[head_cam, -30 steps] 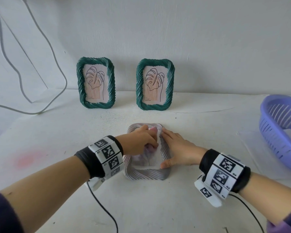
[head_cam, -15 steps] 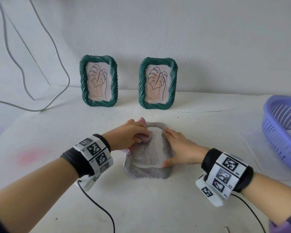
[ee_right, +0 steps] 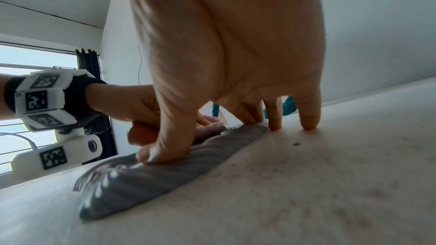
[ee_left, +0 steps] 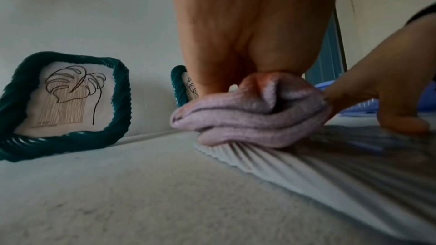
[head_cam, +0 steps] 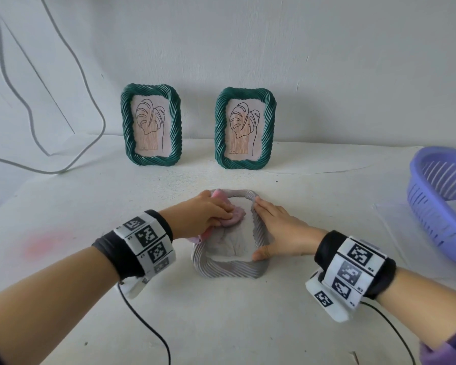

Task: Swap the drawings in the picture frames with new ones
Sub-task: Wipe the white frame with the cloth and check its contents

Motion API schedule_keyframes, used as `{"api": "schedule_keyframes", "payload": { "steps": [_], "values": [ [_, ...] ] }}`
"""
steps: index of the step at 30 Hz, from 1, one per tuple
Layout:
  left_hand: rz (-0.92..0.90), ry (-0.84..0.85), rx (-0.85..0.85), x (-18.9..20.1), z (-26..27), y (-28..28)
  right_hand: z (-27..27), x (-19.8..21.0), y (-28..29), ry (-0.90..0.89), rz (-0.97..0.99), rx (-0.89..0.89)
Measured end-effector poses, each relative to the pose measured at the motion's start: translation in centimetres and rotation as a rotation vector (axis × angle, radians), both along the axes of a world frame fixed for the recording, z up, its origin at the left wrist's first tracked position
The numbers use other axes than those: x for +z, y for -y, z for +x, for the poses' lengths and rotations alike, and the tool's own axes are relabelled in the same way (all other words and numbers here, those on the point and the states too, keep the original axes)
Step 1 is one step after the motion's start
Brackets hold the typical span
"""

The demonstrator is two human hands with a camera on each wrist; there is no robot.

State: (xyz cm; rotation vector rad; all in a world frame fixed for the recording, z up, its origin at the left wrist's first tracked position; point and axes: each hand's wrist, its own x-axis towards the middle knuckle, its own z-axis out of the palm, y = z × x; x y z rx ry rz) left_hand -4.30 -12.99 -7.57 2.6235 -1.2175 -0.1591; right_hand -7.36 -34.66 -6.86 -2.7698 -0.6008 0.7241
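Observation:
A grey ribbed picture frame [head_cam: 229, 267] [ee_left: 318, 170] [ee_right: 146, 180] lies flat on the white table in front of me. My left hand [head_cam: 203, 216] [ee_left: 247, 44] grips a bunched pink cloth [head_cam: 231, 217] [ee_left: 250, 116] and presses it onto the frame's upper left part. My right hand [head_cam: 277, 233] [ee_right: 224, 62] lies flat on the frame's right side, thumb on the lower right corner, fingers straight. Two green twisted frames [head_cam: 151, 126] [head_cam: 245, 128] with leaf drawings stand against the wall.
A purple slotted basket [head_cam: 442, 206] sits at the table's right edge. Grey cables [head_cam: 63, 75] hang down the wall at the left. A faint pink stain [head_cam: 42, 245] marks the table at the left. Thin black wrist cables [head_cam: 148, 327] trail toward me.
My left hand with the pink cloth has slid from the frame's middle toward its upper left. My right hand has stayed pressed on the frame's right side.

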Motion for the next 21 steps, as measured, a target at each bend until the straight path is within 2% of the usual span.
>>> {"api": "schedule_keyframes", "payload": {
  "steps": [4,6,8,13,16,19,21],
  "values": [
    [0.014,0.129,-0.043,0.4,0.1,-0.6,0.0,0.1,0.0,-0.005,-0.003,0.002],
    [0.016,0.06,0.052,-0.1,0.2,-0.5,0.0,0.1,0.0,-0.005,-0.006,0.004],
    [0.042,-0.007,0.079,-0.3,0.1,-0.3,0.0,0.2,0.0,-0.007,-0.008,0.007],
    [-0.031,-0.109,-0.055,-0.9,-1.9,0.0,-0.1,0.3,0.0,-0.014,-0.007,0.009],
    [-0.076,-0.02,-0.041,-0.5,-1.3,-0.5,0.0,0.3,0.0,-0.015,-0.011,0.006],
    [-0.095,0.099,0.064,-0.4,0.2,-1.6,0.0,0.2,0.0,-0.017,-0.011,0.004],
    [-0.116,0.106,0.066,-0.6,0.3,-1.7,0.0,0.2,0.0,-0.02,-0.008,0.003]
  ]
}}
